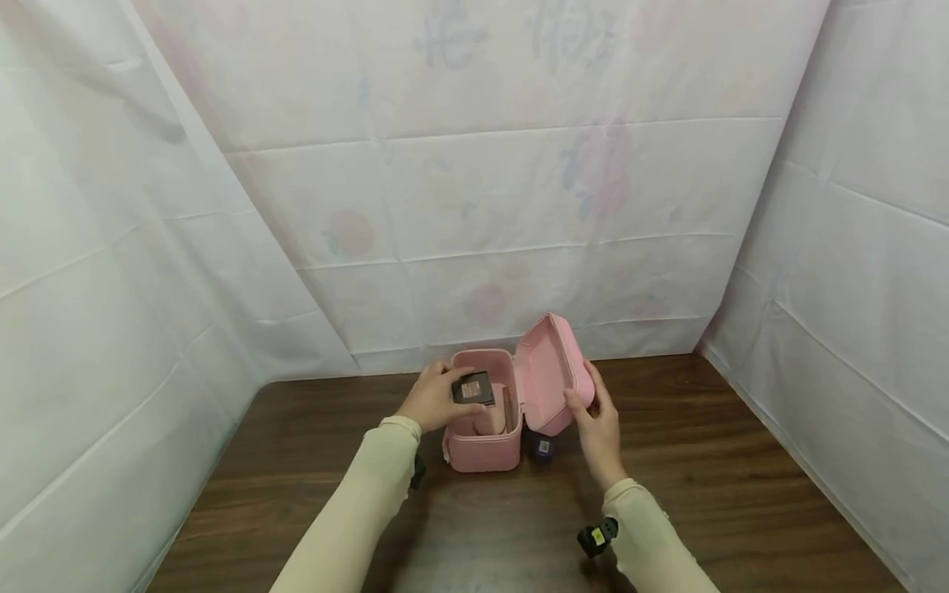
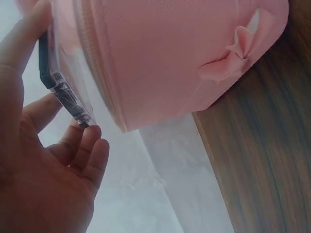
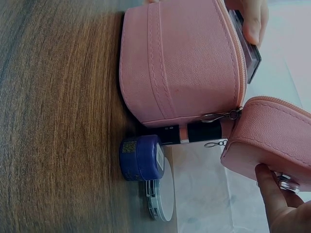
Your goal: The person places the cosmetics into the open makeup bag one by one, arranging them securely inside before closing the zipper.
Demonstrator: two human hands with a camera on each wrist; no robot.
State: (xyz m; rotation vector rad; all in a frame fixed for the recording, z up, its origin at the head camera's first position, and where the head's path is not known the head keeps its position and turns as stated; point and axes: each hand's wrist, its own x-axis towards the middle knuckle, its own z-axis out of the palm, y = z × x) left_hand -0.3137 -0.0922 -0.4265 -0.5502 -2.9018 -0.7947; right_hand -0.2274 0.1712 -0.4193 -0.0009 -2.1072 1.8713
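A pink cosmetic case (image 1: 485, 455) stands on the table with its lid (image 1: 547, 371) swung open to the right. Over the opening, my left hand (image 1: 432, 402) holds a flat, dark makeup compact (image 1: 473, 387) between thumb and fingers. Its clear plastic edge (image 2: 73, 104) shows in the left wrist view, close to the zipped rim. Inside the case lie a pale pink item (image 1: 489, 421) and a slim brown stick (image 1: 507, 408). My right hand (image 1: 602, 432) grips the lid by its outer edge, thumb on the near side.
Beside the case, under the lid, sit a dark blue jar (image 3: 141, 158), a round clear-and-white container (image 3: 166, 194) and a black tube (image 3: 204, 131). A pink bow (image 2: 235, 53) decorates the case. White cloth (image 1: 519, 198) hangs behind the wooden table (image 1: 704, 461) and at both sides.
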